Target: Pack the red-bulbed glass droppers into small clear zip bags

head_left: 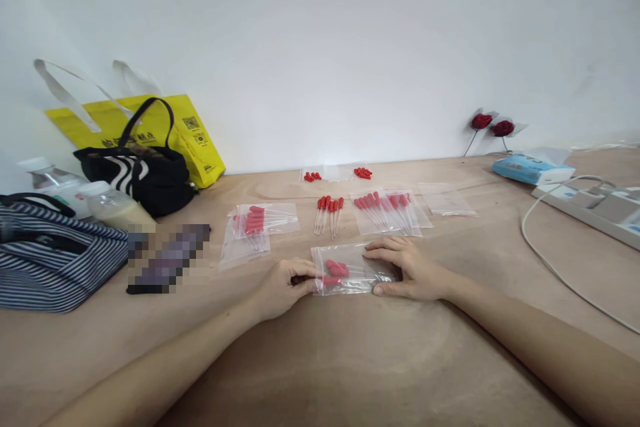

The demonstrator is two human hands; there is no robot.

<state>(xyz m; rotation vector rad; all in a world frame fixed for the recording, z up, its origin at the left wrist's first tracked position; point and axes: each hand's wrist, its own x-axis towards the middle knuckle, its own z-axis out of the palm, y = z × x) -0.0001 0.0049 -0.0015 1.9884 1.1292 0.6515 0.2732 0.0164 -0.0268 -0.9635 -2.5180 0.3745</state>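
Your left hand point(290, 285) pinches the left end of a clear bag point(363, 257) between thumb and fingers. Your right hand point(404, 269) lies at the bag's right end, clenched on nothing: its thumb and fingers are spread apart, touching the plastic. The bag is flat on the table point(390, 367), between your hands, and the droppers point(337, 269) in it have their red bulbs toward your left.

Just beyond the bag, you have loose droppers point(329, 207) with their bulbs pointing away from you. Filled bags lie on either side of these: a left pair point(280, 219) and a right pair point(390, 208), partly overlapping. Beside the right pair is a flat bag point(447, 199). Farther back, near the wall point(340, 53), more red bulbs point(363, 173) show. On your far right sit a tissue pack point(530, 169) and a power strip point(590, 210).
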